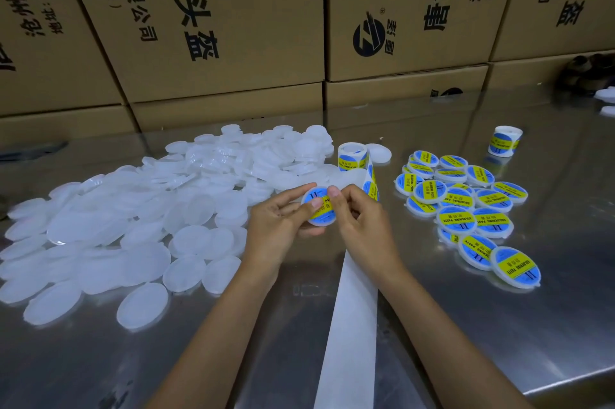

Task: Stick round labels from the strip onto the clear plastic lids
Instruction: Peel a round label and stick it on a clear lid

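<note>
Both hands' (279,218) (361,222) grip pinched on one lid (318,208); blue-yellow label (320,206) "PASTE"; labelled lids (466,205) "SOLDERING PASTE"

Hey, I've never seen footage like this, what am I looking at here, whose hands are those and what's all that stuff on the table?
There is no machine here: a person works with bare hands, and the single picture comes from a camera worn on their head, looking forward and down.

The left hand and right hand together hold one lid that bears a blue and yellow label; the fingertips of both press on it.

On the shiny metal table lies a big pile of plain lids to the left, and a group of labelled lids to the right. A label roll stands behind the hands, and its white backing strip runs down toward the camera between the forearms. A second roll stands farther right. Cardboard boxes are stacked along the back.
</note>
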`<state>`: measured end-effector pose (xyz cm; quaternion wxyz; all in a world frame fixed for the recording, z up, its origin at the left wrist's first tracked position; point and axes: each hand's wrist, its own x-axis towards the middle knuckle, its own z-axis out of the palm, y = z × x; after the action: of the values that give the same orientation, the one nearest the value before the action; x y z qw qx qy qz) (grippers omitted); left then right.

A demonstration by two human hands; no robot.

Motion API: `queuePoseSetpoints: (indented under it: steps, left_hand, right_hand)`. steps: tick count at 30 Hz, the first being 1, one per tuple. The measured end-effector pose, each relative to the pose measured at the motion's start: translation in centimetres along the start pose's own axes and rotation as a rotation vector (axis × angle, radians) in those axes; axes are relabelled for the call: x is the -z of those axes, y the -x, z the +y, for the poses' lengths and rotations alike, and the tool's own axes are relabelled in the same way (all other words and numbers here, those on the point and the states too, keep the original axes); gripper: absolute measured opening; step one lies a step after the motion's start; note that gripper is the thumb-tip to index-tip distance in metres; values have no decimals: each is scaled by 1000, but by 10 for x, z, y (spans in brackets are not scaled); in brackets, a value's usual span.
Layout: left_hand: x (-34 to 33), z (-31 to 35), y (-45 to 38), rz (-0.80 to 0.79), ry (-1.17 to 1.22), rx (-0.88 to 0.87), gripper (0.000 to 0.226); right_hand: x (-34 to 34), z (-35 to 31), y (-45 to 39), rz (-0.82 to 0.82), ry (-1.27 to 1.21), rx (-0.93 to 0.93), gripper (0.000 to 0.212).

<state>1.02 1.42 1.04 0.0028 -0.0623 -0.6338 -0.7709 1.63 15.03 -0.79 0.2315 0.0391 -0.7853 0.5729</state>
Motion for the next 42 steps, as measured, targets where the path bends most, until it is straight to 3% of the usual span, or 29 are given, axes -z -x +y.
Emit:
queuePoseSetpoints:
  steps: [5,11,17,27,33,36,42]
  left_hand:
    - [3,-1,-2,79,38,-3,20]
    - [0,-3,-3,118,66,18,14]
    - [-1,-2,-1,-2,-24,42,33]
    - [5,-2,-1,-204,-88,4,54]
    - [7,-1,-4,-27,97,47,31]
    - [6,-1,-4,46,102,48,19]
    - [4,-1,-6,114,45,25,15]
  right_hand:
    - [-3,3,5,-12,325,-16,60]
    - [-6,7,3,-12,346,10,53]
    - [-2,7,2,-8,395,-17,38]
    - [-3,8,2,20,285,-40,37]
    - [-5,9,4,-49,258,-30,45]
    - [-7,7,6,-88,329,16,54]
    - [-8,11,6,-52,358,19,53]
